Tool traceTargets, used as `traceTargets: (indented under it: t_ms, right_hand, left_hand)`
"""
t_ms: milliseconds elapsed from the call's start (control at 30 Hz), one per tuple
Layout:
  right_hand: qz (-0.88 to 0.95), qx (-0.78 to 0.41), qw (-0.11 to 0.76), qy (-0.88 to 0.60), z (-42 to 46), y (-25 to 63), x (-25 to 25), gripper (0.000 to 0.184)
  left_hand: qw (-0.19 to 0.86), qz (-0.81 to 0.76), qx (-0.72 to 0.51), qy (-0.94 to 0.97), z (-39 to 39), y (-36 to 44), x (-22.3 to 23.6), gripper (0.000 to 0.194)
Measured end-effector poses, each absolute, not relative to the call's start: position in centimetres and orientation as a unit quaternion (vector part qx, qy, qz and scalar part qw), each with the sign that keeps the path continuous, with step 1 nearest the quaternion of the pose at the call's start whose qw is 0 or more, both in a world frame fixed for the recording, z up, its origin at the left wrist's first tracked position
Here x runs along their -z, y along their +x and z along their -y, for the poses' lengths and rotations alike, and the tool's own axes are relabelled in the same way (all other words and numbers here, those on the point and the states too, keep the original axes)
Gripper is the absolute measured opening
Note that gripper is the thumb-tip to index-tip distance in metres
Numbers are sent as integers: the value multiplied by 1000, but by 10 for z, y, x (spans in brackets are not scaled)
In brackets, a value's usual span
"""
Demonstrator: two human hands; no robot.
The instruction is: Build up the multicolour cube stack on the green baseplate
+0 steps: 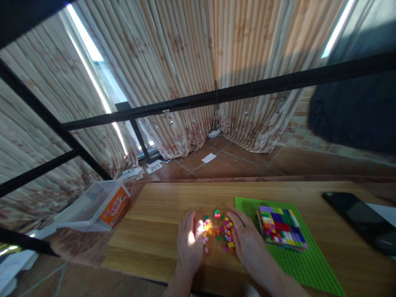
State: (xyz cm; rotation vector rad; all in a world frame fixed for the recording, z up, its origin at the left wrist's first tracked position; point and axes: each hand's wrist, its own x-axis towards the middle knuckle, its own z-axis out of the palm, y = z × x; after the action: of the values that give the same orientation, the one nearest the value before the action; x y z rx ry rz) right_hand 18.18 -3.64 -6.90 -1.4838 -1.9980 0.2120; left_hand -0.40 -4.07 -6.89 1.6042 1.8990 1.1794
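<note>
Small loose toy bricks [218, 232] in pink, yellow, orange, green and purple lie in a scattered heap on the wooden table [148, 222]. My left hand [189, 243] rests at the heap's left side, fingers stretched forward and thumb apart, its edge beside the bricks. On the opposite side, my right hand [250, 241] lies with its fingers extended toward the heap, touching or very near its right edge. Neither hand visibly grips a brick. To the right, a multicoloured block of joined bricks [282, 227] sits on a green studded baseplate [309, 268].
A black phone-like device [359, 218] lies at the table's right, beside white paper. Left of the table stands a clear plastic tub [89, 206] with an orange label. Dark metal rails [185, 101] cross in front of the curtains [173, 49].
</note>
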Motion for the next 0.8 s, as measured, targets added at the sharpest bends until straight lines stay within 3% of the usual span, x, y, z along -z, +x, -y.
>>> traceTargets:
  t_ms: [200,333,533,800]
  right_hand:
    - [767,-118,325,-540,23,169,88,51]
    - [773,-131,329,-527,23,175,85,49]
    - [756,-118,360,-534,48,204,89,48]
    - [735,-130,331,-577,58,238,94,50]
  left_hand:
    - [122,-644,-337,676,28,31,72,50]
    - [125,-616,-292,721,19,45,66,46]
    - [121,-593,-284,743,15,51,67,43]
    - [98,-565,-278,771,18,65,69,40]
